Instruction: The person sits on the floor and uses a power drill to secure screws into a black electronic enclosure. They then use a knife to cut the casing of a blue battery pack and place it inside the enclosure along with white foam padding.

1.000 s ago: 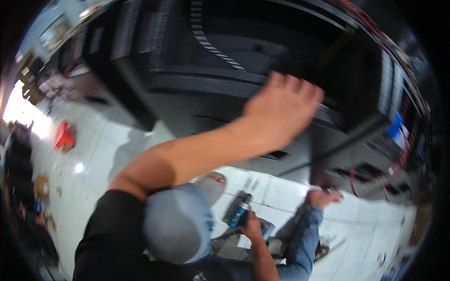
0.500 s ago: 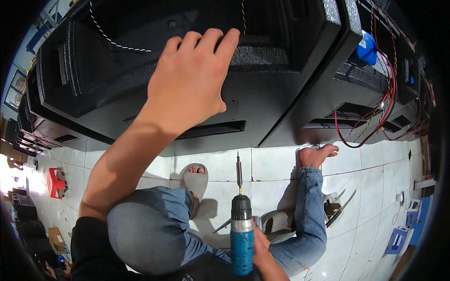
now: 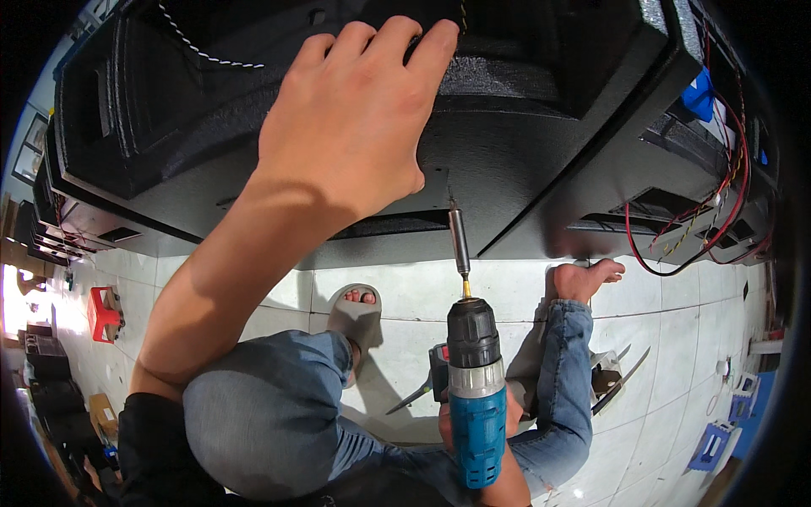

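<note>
My left hand (image 3: 346, 127) lies over the front rim of a large black speaker cabinet (image 3: 524, 160), fingers hooked over its edge and partly hidden inside. A black-and-white twisted wire (image 3: 198, 49) hangs within the cabinet, left of the fingers. My right hand (image 3: 514, 416) is wrapped round the grip of a blue cordless drill (image 3: 478, 422), which hides most of it. From the chuck a long screwdriver bit (image 3: 459, 241) points at the cabinet's lower front face, right of a dark slot (image 3: 393, 224). Whether the tip touches the face I cannot tell.
Another black cabinet (image 3: 591, 203) stands close on the right, with red and black wires (image 3: 742, 186) and a blue wrapped piece (image 3: 698, 95). My legs are on the white tiled floor (image 3: 422, 291). A red stool (image 3: 103, 314) is far left; a blue-and-white item (image 3: 711, 446) lies right.
The drill has risen toward the cabinet and shifted right, bringing its bit up to the front face. My left hand keeps its hold on the rim; the view has shifted slightly.
</note>
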`<state>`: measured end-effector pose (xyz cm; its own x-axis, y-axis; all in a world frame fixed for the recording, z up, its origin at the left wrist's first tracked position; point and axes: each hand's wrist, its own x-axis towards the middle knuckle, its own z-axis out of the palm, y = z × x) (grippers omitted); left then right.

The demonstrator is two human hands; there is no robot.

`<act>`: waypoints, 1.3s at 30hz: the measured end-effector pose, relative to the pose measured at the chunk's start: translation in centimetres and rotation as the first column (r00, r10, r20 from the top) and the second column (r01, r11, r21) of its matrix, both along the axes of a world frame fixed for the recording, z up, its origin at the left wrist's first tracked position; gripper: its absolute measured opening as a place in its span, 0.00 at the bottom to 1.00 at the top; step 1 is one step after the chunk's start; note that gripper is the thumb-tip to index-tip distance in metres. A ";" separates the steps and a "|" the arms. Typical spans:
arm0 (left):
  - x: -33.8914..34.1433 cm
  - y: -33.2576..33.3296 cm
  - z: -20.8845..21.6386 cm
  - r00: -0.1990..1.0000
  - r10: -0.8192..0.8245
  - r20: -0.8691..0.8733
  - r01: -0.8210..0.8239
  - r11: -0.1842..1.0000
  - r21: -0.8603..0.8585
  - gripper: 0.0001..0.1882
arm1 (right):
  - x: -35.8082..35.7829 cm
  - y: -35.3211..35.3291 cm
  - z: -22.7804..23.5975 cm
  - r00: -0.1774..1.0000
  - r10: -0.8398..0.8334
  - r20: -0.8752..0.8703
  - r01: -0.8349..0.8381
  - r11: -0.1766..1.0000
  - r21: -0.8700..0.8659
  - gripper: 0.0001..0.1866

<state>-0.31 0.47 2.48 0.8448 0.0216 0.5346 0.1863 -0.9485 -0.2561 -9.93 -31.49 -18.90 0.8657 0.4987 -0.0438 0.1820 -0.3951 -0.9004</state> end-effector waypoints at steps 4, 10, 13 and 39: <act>-0.6 0.0 0.2 1.000 0.029 0.004 -0.029 0.999 0.027 0.59 | 0.1 3.0 1.8 0.972 -0.063 0.227 0.065 0.998 0.000 0.05; -0.7 -0.3 1.4 0.998 0.020 -0.053 -0.018 0.999 0.047 0.48 | 0.0 3.4 0.9 0.937 -0.028 0.347 0.037 0.999 -0.020 0.06; -0.8 -0.2 1.7 0.997 0.005 -0.073 -0.002 0.999 0.032 0.47 | 0.5 3.0 0.8 0.893 0.034 0.449 -0.028 0.999 -0.019 0.06; -0.7 -0.2 1.4 0.997 0.005 -0.079 -0.001 0.998 0.057 0.47 | 0.6 4.6 3.4 0.917 0.012 0.399 -0.016 1.000 0.005 0.04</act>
